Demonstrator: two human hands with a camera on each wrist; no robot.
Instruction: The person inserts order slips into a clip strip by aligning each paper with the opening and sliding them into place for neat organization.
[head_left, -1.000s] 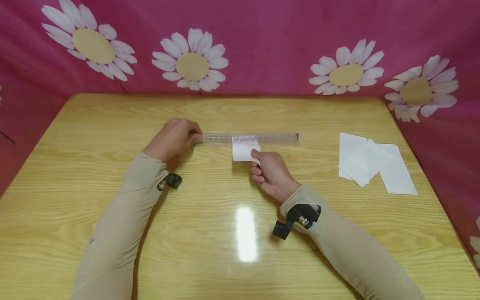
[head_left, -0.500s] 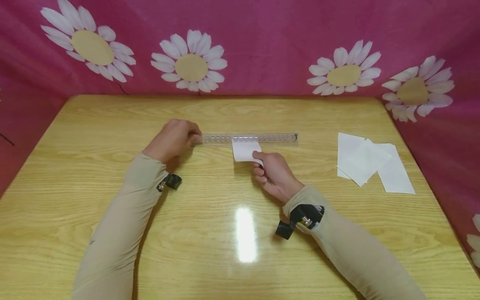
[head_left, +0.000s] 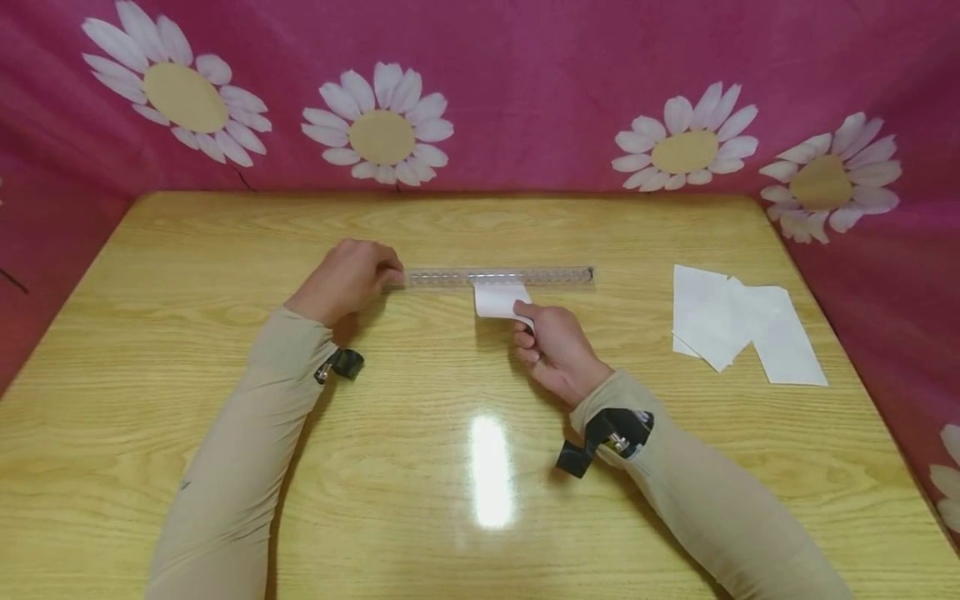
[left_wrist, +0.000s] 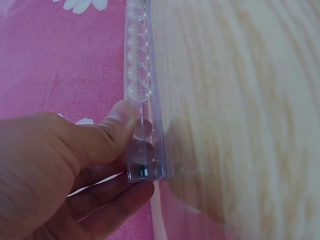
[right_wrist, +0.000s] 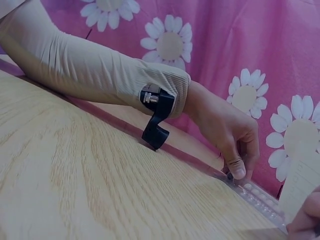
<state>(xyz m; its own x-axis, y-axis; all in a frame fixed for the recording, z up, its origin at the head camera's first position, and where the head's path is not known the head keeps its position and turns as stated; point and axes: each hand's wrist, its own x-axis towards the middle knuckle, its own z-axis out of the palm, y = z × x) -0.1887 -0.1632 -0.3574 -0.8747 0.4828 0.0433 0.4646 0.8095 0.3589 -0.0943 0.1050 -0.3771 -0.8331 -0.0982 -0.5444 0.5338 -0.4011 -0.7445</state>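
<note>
A long, clear plastic strip, ruler-like and with a row of round shapes along it, lies across the table. My left hand pinches its left end; the left wrist view shows the thumb against the strip and fingers beneath its end. With thumb and curled fingers, my right hand grips a small white sheet of paper by its right corner. The sheet's far edge meets the strip's near edge, and the sheet curves slightly upward. Faint marks show on the paper in the right wrist view.
Several white sheets lie overlapping at the right of the wooden table. A pink cloth with white daisies hangs behind the table and along its sides.
My right hand has drawn the sheet slightly rightward and toward me, and less of it shows through the strip. My left hand stays at the strip's left end.
</note>
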